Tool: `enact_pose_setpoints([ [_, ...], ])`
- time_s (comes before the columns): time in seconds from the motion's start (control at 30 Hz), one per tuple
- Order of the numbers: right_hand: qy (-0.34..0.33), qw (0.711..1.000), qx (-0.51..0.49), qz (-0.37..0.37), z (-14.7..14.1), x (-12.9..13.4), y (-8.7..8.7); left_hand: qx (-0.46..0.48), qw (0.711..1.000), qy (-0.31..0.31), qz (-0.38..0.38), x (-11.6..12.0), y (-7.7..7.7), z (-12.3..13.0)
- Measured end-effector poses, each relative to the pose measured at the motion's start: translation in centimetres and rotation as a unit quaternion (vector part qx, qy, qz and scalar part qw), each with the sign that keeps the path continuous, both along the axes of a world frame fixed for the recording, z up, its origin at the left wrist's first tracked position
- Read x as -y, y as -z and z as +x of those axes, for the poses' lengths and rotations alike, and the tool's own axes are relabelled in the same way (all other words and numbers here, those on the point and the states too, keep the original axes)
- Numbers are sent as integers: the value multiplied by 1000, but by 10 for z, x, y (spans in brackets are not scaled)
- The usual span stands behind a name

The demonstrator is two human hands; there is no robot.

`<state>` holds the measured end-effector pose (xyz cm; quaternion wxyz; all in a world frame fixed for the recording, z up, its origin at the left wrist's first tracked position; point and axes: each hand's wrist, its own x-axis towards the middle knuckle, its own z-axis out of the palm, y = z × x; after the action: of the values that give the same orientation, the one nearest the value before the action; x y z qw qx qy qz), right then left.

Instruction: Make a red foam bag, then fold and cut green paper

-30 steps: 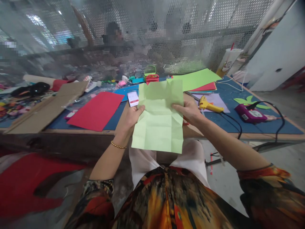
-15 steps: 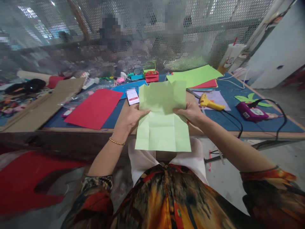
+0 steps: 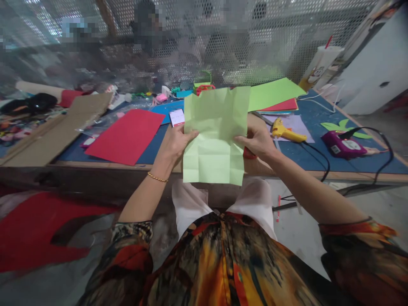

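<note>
A light green sheet of paper (image 3: 215, 146), marked with crossing fold creases, is held up over the table's front edge. My left hand (image 3: 178, 140) grips its left side, thumb on the near face and fingers behind. On the right side my right hand (image 3: 256, 138) pinches it the same way. Something red shows just below the right hand's fingers; what it is I cannot make out. Beyond the left hand lies a phone (image 3: 177, 117) with a lit screen. A yellow glue gun (image 3: 288, 131) rests to the right of my right hand.
Red paper (image 3: 127, 136) and cardboard (image 3: 68, 127) lie left on the blue tabletop (image 3: 315, 159). A stack of coloured paper (image 3: 274, 94) sits behind. At right are a purple power socket (image 3: 342, 144) with a black cable, green leaf cutouts (image 3: 346, 127) and a tall cup (image 3: 320, 68).
The green sheet has risen and tilted more upright, its top edge now covering part of the small red box behind. Both hands keep their hold. The camera view has shifted slightly.
</note>
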<state>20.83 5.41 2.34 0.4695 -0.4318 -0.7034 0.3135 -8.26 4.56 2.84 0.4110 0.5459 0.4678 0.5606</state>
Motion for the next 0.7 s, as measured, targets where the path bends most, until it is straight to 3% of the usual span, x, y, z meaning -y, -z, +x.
enact_pose_setpoints([
  [0.13, -6, 981, 17, 193, -7, 2, -18, -106, 976, 1, 190, -4, -9, -3],
  [0.23, -73, 955, 134, 254, -7, 10, -17, -165, 969, 40, 182, 1, -9, -12],
  [0.33, -150, 928, 233, 248, -4, 21, 1, -221, 968, 65, 98, 11, 3, -22],
  [0.47, -145, 937, 215, 232, 0, 29, 19, -354, 931, 52, 76, 16, 22, -34],
  [0.57, -116, 958, 173, 199, 1, 24, 13, -434, 898, 21, 77, 14, 29, -36],
  [0.7, -90, 960, 210, 160, 7, 14, -14, -454, 885, -22, 101, 9, 32, -28],
])
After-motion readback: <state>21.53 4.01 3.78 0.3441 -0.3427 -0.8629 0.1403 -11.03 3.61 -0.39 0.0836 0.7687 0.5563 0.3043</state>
